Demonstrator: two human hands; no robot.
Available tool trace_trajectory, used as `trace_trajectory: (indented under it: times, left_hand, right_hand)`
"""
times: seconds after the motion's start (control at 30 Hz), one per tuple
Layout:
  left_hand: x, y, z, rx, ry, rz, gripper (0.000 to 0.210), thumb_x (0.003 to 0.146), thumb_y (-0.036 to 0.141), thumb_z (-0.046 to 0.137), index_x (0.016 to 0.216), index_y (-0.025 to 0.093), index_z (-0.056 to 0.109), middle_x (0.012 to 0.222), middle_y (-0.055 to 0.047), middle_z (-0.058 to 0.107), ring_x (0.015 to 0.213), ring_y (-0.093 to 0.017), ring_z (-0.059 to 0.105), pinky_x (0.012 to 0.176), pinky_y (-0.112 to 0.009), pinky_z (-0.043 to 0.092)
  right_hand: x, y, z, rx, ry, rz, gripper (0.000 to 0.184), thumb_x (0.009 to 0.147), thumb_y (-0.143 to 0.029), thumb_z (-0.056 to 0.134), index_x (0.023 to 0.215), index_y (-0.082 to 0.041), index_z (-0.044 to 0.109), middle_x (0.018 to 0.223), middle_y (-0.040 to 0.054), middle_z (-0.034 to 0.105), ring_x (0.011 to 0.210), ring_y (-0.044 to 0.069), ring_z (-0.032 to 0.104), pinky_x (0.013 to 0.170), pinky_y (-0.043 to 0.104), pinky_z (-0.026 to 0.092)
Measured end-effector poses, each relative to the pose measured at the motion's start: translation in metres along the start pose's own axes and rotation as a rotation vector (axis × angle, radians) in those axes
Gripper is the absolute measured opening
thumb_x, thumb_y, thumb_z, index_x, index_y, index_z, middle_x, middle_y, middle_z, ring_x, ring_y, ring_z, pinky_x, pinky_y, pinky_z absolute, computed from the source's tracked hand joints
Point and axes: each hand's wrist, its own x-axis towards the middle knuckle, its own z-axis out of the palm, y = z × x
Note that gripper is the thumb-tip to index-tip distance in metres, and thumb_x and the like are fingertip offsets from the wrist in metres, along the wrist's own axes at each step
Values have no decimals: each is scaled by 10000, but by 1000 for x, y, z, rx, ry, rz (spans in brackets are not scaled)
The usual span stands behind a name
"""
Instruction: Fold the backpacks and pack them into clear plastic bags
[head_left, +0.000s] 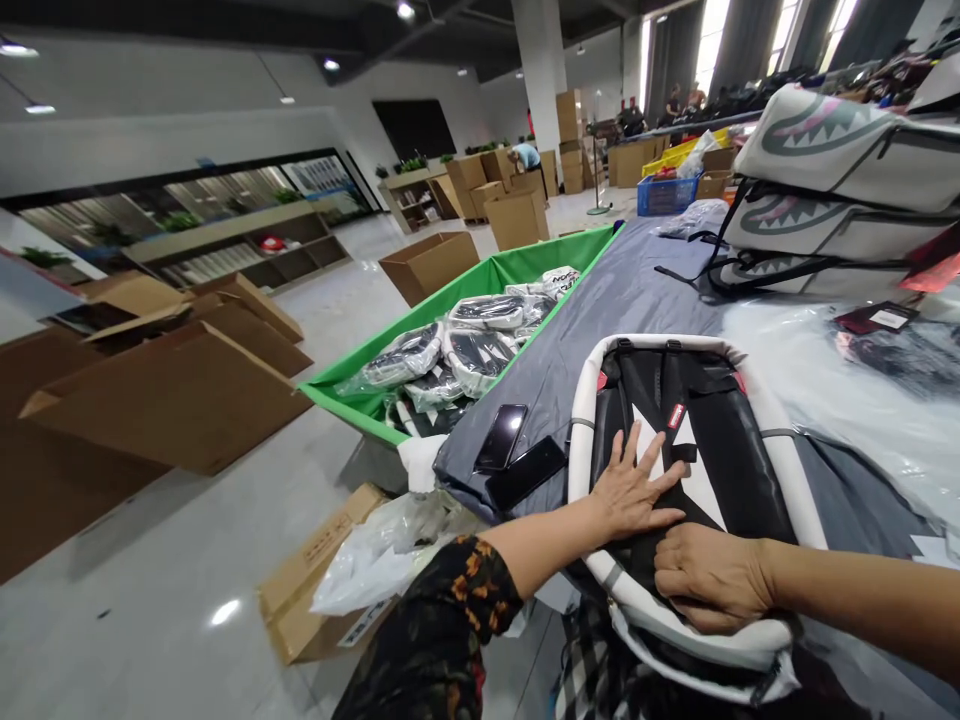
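A white-and-black backpack (750, 440) lies on the grey-covered table with its black strap side up and a small red label near the middle. My left hand (636, 490) rests on the straps and white panels, its fingers spread. Just below it, at the lower part of the bag, my right hand (712, 578) is closed with the fingers curled under. Whatever the right fingers grip is hidden beneath the hand. Two dark phones lie left of the bag, one phone (502, 437) behind the other phone (526, 473).
Beside the table, a green bin (352, 405) holds several plastic-wrapped backpacks. White shark-mouth backpacks (817, 140) are stacked at the right, near clear plastic bags (900, 430). Open cartons (172, 400) stand on the floor at left. A person (528, 157) bends over boxes far back.
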Motion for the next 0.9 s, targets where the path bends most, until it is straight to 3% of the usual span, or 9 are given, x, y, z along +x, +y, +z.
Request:
trace_trajectory:
  times: [0.07,0.17,0.27,0.4,0.5,0.6,0.67,0.77,0.9]
  left_hand:
    - [-8,-2,12,-29,-6,-102,756,865,751,565,1485,322,505,1651,-173,279,1500,-512,183,1126,-720,220]
    - [-9,-2,26,-72,-21,-113,682,904,682,567,1479,322,501,1662,-172,267,1518,-483,188,1135,-727,219]
    - [-10,4,28,-100,-7,-127,594,931,609,570,1414,264,548,1638,-171,336,1522,-443,226,1147,-720,221]
    - [-25,31,24,-142,3,-264,803,867,674,590,1449,131,481,1603,-250,365,1511,-458,241,1154,-710,234]
    - [-36,49,13,-257,-32,-342,902,871,687,570,1545,126,356,1579,-218,414,1470,-409,329,1174,-632,281]
    - [-28,53,-6,-358,-20,-506,704,956,571,532,1530,185,397,1481,-155,524,1321,-333,488,1111,-558,391]
    - [-13,47,-16,-360,16,-522,519,1006,462,495,1470,230,482,1502,-125,504,1320,-307,482,1096,-536,404]
    - [13,34,-21,-364,11,-382,379,1049,362,432,1389,261,565,1499,-76,520,1380,-266,428,1128,-505,374]
    - [42,21,-14,-313,-133,-296,338,1048,377,461,1346,318,609,1297,-34,657,1244,-254,523,1074,-515,406]
  right_hand:
    - [-5,14,11,-8,103,-35,150,922,-272,348,802,-247,435,695,14,525,633,189,464,643,341,350]
    - [-8,22,15,-42,158,-3,170,917,-245,299,804,-256,425,706,23,526,667,207,476,673,352,376]
    - [-6,8,8,-121,120,76,161,880,-211,327,806,-258,462,731,33,558,697,212,498,703,356,415]
    - [-14,-22,-6,-318,213,200,178,885,-155,396,882,-239,553,758,29,602,704,197,534,709,333,461]
    - [-30,-26,-20,-455,516,492,246,938,-133,414,1073,-220,601,887,53,654,809,196,606,745,315,503]
    - [-41,-15,-28,-351,755,836,195,960,-263,481,1085,-217,623,928,77,646,839,224,639,769,353,545]
    - [-40,-10,-21,-160,747,928,179,961,-348,510,922,-223,633,829,56,624,723,209,626,691,343,549]
    - [-32,-19,-1,14,606,949,194,961,-295,506,824,-221,622,795,40,630,688,178,621,674,307,536]
    - [-27,-40,21,-167,290,907,223,901,-94,480,880,-210,669,915,46,676,800,167,634,764,299,509]
